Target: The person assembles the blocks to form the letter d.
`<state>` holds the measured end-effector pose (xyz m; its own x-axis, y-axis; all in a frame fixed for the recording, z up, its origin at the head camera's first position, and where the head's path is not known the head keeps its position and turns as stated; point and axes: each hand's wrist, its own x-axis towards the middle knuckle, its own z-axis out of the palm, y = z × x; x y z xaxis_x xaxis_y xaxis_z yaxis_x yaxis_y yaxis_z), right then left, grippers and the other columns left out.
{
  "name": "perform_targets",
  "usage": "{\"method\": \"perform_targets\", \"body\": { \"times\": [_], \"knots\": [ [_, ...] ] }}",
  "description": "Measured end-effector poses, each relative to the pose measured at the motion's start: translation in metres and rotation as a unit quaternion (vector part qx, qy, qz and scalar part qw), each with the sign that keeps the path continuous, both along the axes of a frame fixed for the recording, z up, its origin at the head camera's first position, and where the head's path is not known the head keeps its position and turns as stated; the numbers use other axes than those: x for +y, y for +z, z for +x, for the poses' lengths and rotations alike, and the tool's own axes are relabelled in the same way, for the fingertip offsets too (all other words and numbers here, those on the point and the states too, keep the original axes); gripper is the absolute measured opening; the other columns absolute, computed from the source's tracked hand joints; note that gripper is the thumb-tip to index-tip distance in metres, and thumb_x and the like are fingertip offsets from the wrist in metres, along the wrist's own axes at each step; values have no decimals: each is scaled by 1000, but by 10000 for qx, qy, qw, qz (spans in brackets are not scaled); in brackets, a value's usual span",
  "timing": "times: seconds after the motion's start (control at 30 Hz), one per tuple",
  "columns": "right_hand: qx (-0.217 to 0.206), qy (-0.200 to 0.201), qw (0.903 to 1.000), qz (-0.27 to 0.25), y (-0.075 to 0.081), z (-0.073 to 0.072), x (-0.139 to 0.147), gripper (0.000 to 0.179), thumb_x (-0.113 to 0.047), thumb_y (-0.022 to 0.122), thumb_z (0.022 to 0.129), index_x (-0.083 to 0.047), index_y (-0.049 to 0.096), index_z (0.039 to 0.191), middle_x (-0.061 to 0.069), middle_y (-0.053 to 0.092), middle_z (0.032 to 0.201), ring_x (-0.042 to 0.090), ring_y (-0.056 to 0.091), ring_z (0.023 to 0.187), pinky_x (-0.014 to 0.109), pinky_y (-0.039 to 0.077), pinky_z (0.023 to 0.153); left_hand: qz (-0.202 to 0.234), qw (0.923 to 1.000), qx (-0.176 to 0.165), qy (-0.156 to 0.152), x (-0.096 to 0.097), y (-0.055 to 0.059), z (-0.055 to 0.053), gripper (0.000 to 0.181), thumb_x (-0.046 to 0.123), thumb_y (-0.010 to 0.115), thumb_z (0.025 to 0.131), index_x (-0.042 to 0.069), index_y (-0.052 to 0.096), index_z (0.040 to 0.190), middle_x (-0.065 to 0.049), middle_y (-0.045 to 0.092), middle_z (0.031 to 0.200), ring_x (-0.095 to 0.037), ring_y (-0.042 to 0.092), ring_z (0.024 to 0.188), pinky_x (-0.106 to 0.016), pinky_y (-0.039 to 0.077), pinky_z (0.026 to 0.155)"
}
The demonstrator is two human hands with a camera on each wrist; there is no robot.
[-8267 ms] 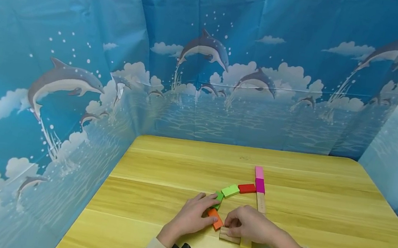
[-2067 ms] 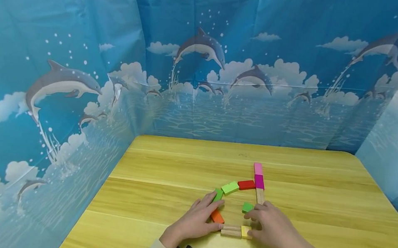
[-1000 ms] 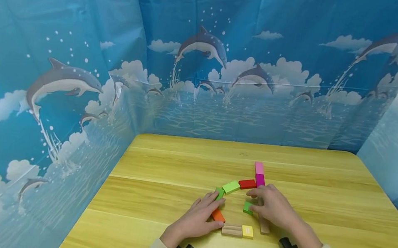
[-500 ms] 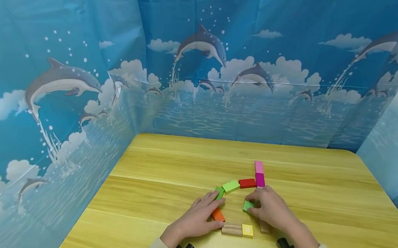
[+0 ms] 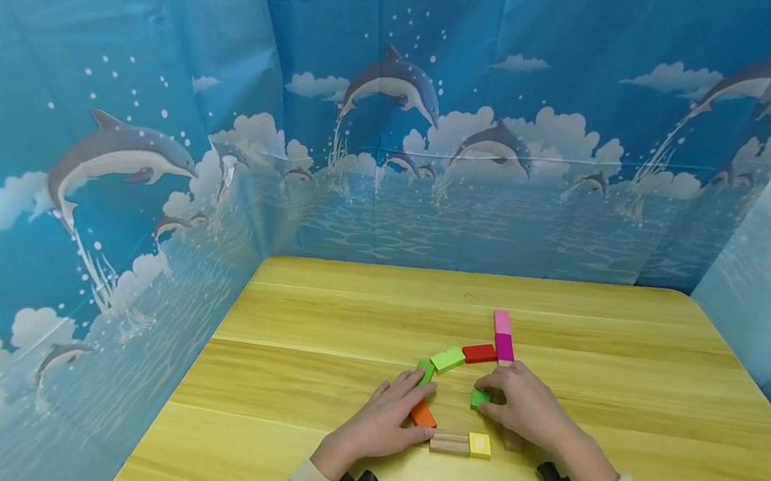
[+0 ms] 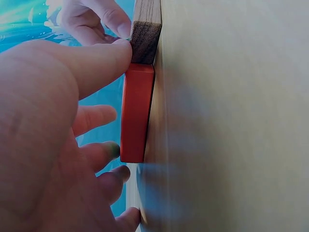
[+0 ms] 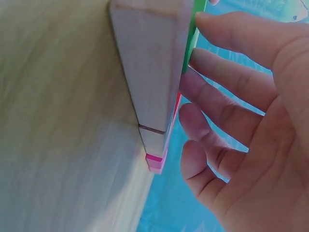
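My left hand (image 5: 379, 426) rests with fairly straight fingers over a green block (image 5: 425, 372) and an orange block (image 5: 423, 415). Its thumb tip touches the join between the orange block and a pair of wooden blocks (image 5: 450, 443), also seen in the left wrist view. My right hand (image 5: 525, 405) pinches another green block (image 5: 479, 399) between thumb and fingers, inside the ring of blocks. That block lies against the left side of a wooden row (image 5: 513, 441), mostly hidden by the hand. A yellow block (image 5: 479, 445) adjoins the wooden pair's right end.
Light green (image 5: 447, 359) and red (image 5: 479, 354) blocks curve up to a magenta block (image 5: 504, 348), with a pink block (image 5: 502, 322) beyond. All lie on a wooden table (image 5: 331, 323). A dolphin-print curtain (image 5: 389, 216) encloses its back and sides.
My right hand has left the wooden and yellow blocks and moved up to the inner green block, closing its fingers on it. My left hand stays nearly in place.
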<state>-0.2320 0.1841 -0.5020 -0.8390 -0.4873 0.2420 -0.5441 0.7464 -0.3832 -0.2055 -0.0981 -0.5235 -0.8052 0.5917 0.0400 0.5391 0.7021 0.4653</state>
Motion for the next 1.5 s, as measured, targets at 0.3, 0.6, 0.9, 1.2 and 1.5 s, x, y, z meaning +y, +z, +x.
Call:
{"method": "perform_targets", "body": {
  "times": [0.3, 0.6, 0.9, 1.2, 1.5],
  "knots": [
    [-56, -3, 9998, 195, 3, 2, 0, 31, -18, 88, 77, -14, 79, 106, -11, 65, 92, 13, 48, 86, 32, 45, 73, 32, 10000, 83, -38, 1, 3, 1, 68, 51, 54, 101, 22, 32, 159, -6, 14, 168, -27, 14, 153, -59, 17, 118],
    [179, 76, 9995, 265, 3, 9, 3, 31, -17, 88, 76, -14, 79, 105, -10, 66, 95, 12, 49, 87, 32, 47, 73, 47, 10000, 18, -9, 1, 3, 1, 69, 53, 54, 101, 23, 31, 160, -5, 14, 168, -27, 13, 153, -58, 16, 118],
    [137, 96, 9994, 300, 5, 18, 6, 33, -13, 89, 74, -13, 79, 105, -8, 68, 97, 12, 46, 82, 28, 44, 67, 57, 10000, 36, 36, 0, 3, 2, 70, 53, 55, 101, 23, 32, 160, -6, 14, 167, -28, 14, 153, -58, 16, 118],
    [85, 101, 9989, 459, 7, 27, 8, 31, -13, 88, 74, -15, 79, 104, -8, 68, 99, 12, 47, 85, 29, 46, 68, 75, 10000, 17, 41, 0, 2, 2, 70, 52, 56, 100, 23, 33, 159, -5, 15, 167, -28, 14, 153, -57, 16, 118],
    [156, 155, 9988, 436, 10, 34, 8, 31, -14, 89, 74, -15, 79, 104, -8, 69, 97, 12, 43, 80, 26, 41, 63, 67, 10000, -13, 48, 0, 2, 3, 70, 52, 57, 100, 22, 33, 159, -5, 14, 168, -28, 14, 153, -56, 15, 119]
  ]
}}
